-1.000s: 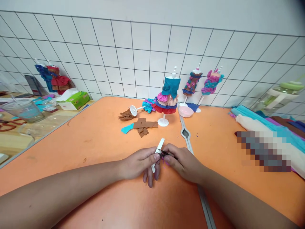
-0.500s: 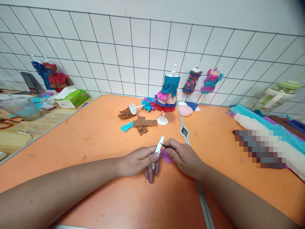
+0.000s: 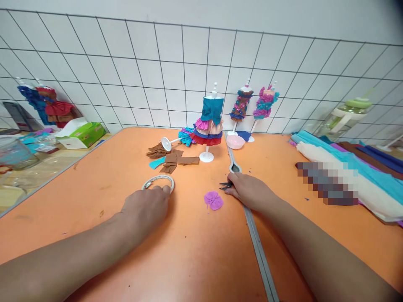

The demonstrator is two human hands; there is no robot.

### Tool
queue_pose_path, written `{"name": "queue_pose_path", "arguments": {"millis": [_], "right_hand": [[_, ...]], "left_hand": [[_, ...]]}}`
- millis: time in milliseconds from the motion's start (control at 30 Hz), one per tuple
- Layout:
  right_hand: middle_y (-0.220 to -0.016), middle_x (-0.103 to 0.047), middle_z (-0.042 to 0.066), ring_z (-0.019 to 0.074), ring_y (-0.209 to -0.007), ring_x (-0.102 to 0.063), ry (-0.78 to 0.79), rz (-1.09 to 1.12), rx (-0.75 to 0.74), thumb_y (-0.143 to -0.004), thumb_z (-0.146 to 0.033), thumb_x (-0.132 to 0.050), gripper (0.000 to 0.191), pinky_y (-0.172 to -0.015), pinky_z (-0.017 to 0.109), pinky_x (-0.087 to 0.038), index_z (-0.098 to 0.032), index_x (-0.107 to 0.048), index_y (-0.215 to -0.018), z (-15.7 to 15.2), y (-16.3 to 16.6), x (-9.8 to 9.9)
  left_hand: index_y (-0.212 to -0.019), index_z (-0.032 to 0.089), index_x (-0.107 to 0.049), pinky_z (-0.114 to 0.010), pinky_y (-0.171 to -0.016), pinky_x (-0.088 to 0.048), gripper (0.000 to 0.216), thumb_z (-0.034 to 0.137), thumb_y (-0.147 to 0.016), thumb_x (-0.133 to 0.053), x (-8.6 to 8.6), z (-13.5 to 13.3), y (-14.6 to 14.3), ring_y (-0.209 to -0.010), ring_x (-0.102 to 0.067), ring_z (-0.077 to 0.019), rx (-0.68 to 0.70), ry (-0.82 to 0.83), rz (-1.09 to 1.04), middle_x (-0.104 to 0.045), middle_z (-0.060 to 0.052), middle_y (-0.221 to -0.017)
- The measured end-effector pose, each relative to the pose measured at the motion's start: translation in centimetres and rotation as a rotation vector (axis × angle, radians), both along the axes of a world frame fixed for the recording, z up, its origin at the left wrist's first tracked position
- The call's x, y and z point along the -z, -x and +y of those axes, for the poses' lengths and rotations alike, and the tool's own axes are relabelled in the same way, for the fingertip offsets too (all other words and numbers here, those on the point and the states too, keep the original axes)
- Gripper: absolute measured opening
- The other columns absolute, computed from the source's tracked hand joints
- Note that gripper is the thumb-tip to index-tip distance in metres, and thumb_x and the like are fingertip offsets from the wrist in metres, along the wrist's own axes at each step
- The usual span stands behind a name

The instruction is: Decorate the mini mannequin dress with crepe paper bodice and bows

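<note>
My left hand (image 3: 146, 207) is closed on the near edge of a white roll of tape (image 3: 172, 179), which is at the tabletop; its fingertips are partly hidden. My right hand (image 3: 250, 191) grips small dark scissors (image 3: 225, 186), whose two pointed blades stick out leftward, apart from each other. Between the hands a crinkled purple paper piece (image 3: 213, 201) lies flat on the orange table, touched by neither hand. Beyond them stands a small white dress form (image 3: 212, 114) in a teal top and layered ruffles of pink, peach, blue and red.
Brown paper strips (image 3: 173, 157) and a toppled form's white base (image 3: 166, 144) lie at the back left. A pink bowl (image 3: 235, 141) stands near two more dressed forms. Rolled coloured paper (image 3: 327, 161) lies right, a green tissue box (image 3: 86, 135) left. A grey seam (image 3: 256, 241) crosses the table.
My left hand has moved left and down to the table with the tape roll. My right hand has drawn slightly right with the scissors, and the purple paper now lies uncovered.
</note>
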State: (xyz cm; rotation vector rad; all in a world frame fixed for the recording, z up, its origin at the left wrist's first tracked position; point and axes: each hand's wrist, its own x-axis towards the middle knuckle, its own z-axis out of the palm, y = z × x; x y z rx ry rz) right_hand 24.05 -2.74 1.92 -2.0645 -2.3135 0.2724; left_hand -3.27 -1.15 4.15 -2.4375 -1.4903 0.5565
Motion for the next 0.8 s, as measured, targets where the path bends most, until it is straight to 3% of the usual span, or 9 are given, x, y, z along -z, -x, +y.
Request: {"name": "queue_pose_path", "arguments": {"millis": [100, 167, 267, 367, 500, 667, 800], "right_hand": [[-0.104, -0.062, 0.009, 0.0253, -0.093, -0.059, -0.062, -0.088, -0.011, -0.092, -0.041, -0.051, 0.022, -0.062, 0.029, -0.036, -0.020, -0.054, -0.099, -0.2, 0.1, 0.4], [-0.106, -0.061, 0.010, 0.0266, -0.095, -0.058, -0.112, -0.078, -0.007, -0.090, -0.042, -0.054, 0.028, -0.068, 0.033, -0.040, -0.020, -0.055, -0.106, -0.2, 0.0, 0.7], [-0.115, -0.060, 0.009, 0.0252, -0.103, -0.056, -0.190, 0.079, -0.065, -0.087, -0.040, -0.059, 0.038, -0.079, 0.035, -0.042, -0.022, -0.053, -0.120, -0.1, -0.4, 0.8], [-0.109, -0.064, 0.005, 0.0206, -0.104, -0.056, -0.233, 0.191, -0.172, -0.092, -0.030, -0.053, 0.022, -0.083, 0.032, -0.042, -0.023, -0.060, -0.111, 0.2, -0.5, 0.7], [-0.096, -0.068, 0.003, 0.0183, -0.095, -0.058, -0.195, 0.177, -0.226, -0.091, -0.025, -0.054, 0.015, -0.079, 0.029, -0.042, -0.023, -0.067, -0.096, 0.4, -0.1, 0.7], [-0.095, -0.070, 0.000, 0.0172, -0.091, -0.060, -0.180, 0.098, -0.191, -0.091, -0.028, -0.053, 0.017, -0.070, 0.027, -0.039, -0.026, -0.069, -0.094, 0.6, 0.2, 1.0], [-0.096, -0.070, -0.002, 0.0165, -0.090, -0.061, -0.188, 0.029, -0.189, -0.093, -0.031, -0.050, 0.020, -0.066, 0.026, -0.037, -0.028, -0.070, -0.092, 0.6, 0.3, 1.0]], "left_hand": [[-0.125, 0.008, -0.055, -0.036, -0.049, -0.049, 0.052, -0.001, -0.076, -0.041, -0.4, -0.6, -0.1, -0.069, -0.065, -0.0301, 0.106, -0.202, -0.073, -0.066, -0.019, -0.090], [-0.135, 0.011, -0.048, -0.040, -0.061, -0.051, 0.057, 0.003, -0.079, -0.041, -0.3, -1.0, -0.4, -0.082, -0.063, -0.0316, 0.315, -0.320, -0.179, -0.065, -0.019, -0.099], [-0.136, 0.013, -0.046, -0.043, -0.080, -0.048, 0.053, 0.009, -0.084, -0.040, 0.7, -1.5, -1.2, -0.098, -0.059, -0.0297, 0.703, -0.250, -0.328, -0.065, -0.015, -0.108], [-0.139, 0.013, -0.042, -0.042, -0.098, -0.039, 0.049, 0.015, -0.090, -0.040, 2.3, -1.5, -2.2, -0.114, -0.052, -0.0266, 0.904, -0.115, -0.410, -0.060, -0.012, -0.126], [-0.143, 0.017, -0.037, -0.042, -0.109, -0.027, 0.049, 0.021, -0.094, -0.040, 3.6, -1.0, -2.8, -0.129, -0.042, -0.0247, 0.864, -0.005, -0.458, -0.050, -0.009, -0.140], [-0.131, 0.021, -0.051, -0.043, -0.107, -0.029, 0.038, 0.032, -0.096, -0.041, 3.3, -0.5, -2.7, -0.122, -0.047, -0.0243, 0.755, 0.079, -0.531, -0.056, -0.009, -0.130], [-0.128, 0.023, -0.052, -0.046, -0.108, -0.024, 0.035, 0.031, -0.096, -0.042, 3.4, -0.5, -2.7, -0.121, -0.047, -0.0236, 0.742, 0.097, -0.542, -0.058, -0.008, -0.126]]}}
